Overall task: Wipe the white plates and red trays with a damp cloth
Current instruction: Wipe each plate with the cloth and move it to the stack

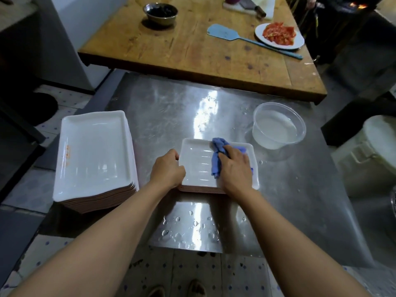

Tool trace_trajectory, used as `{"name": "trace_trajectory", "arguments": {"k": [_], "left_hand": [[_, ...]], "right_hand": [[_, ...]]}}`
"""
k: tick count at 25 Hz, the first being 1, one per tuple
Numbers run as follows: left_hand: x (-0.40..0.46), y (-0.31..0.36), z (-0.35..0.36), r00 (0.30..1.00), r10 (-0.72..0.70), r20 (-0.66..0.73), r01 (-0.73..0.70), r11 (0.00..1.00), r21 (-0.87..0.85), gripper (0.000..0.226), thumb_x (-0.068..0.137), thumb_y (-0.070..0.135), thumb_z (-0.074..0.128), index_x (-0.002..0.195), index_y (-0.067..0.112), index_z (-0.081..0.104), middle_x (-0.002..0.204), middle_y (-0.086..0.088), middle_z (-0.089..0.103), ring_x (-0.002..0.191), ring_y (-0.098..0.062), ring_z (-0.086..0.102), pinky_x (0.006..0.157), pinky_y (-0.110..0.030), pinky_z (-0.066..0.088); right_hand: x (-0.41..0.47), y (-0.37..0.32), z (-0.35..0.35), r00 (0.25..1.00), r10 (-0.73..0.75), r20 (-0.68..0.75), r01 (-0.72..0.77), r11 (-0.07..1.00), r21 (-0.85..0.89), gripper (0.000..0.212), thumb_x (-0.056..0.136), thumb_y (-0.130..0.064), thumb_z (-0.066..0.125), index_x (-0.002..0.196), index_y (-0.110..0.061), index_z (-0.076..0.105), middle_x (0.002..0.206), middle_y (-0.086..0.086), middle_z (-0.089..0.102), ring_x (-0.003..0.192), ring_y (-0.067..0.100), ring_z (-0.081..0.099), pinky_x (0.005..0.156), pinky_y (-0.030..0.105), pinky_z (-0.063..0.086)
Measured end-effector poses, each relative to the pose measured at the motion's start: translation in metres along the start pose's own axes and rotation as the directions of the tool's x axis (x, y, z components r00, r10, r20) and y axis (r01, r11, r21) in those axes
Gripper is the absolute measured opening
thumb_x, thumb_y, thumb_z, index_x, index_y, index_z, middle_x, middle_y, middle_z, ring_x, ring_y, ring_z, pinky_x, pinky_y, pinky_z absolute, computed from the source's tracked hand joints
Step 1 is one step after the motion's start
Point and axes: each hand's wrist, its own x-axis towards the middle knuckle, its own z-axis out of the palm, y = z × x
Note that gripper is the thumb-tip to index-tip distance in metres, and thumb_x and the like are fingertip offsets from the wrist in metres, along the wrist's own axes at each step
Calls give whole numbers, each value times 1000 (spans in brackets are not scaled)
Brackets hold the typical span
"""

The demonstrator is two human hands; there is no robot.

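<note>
At the far left of the steel tabletop (289, 185) stands one tall stack of rectangular plates (94, 155), white on the top face with reddish-brown edges showing down the side; there are too many layers to count. A small orange mark runs along the left rim of the top plate, too blurred to read.

Just to the right, the left hand (168, 169) grips the left edge of a second, lower stack (218, 166), its fingers curled over the rim and the thumb side toward the plate. The top plate of this stack is white with a ribbed floor; the layers under it show the same reddish edge, and their number cannot be told.

One blue cloth (218, 157) lies crumpled across the middle and far edge of that top plate. The right hand (235, 168) presses down on the cloth, fingers bent over it and close together, with a bit of cloth poking out beside the wrist.

Water drops (192, 226) dot the tabletop's near edge.

Further right, just beside the lower stack, sits one clear round tub (278, 125) holding water.

Beyond, on a wooden tabletop (192, 50), left to right: one metal bowl (160, 12) with something dark in it, one light-blue spatula (227, 33), and one round white plate (280, 42) bearing chopped red pieces (278, 33). A cleaver (252, 5) rests on a white board (267, 9) at the far edge.

A whitish container (370, 155) stands off the tabletop at the far right.
</note>
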Motion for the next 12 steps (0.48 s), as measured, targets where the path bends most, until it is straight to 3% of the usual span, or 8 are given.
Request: {"name": "trace_trajectory", "arguments": {"k": [2,5,8,12], "left_hand": [[1,2,0,1000,-1,-19,2,999,38,13,80,12,55,92,16,52,90,-4,60,78,-23,51,62,-28,34],[-1,7,0,999,-23,-44,26,998,58,14,79,9,53,89,17,50,93,-6,60,79,-23,46,65,-29,33],[-2,10,1,998,-38,-52,41,998,57,14,77,7,52,87,16,49,99,-12,63,82,-28,48,67,-29,34],[-5,12,2,997,-45,-58,49,997,63,14,76,6,51,87,15,46,100,-17,63,90,-36,54,68,-31,36]], "right_hand": [[-8,29,-10,998,58,27,-54,992,-118,46,81,-29,60,125,-19,54,141,-1,38,132,23,29,112,36,13],[-18,40,-18,996,67,54,-57,986,-158,41,84,-25,56,124,-17,56,139,1,43,127,25,33,107,31,15],[-33,25,-15,997,32,75,-25,995,-94,33,87,-19,47,117,-16,60,135,2,47,122,23,39,100,28,17],[-48,-8,-6,988,-132,84,127,990,63,37,87,-17,47,124,-18,56,137,1,44,121,24,37,99,30,26]]}}
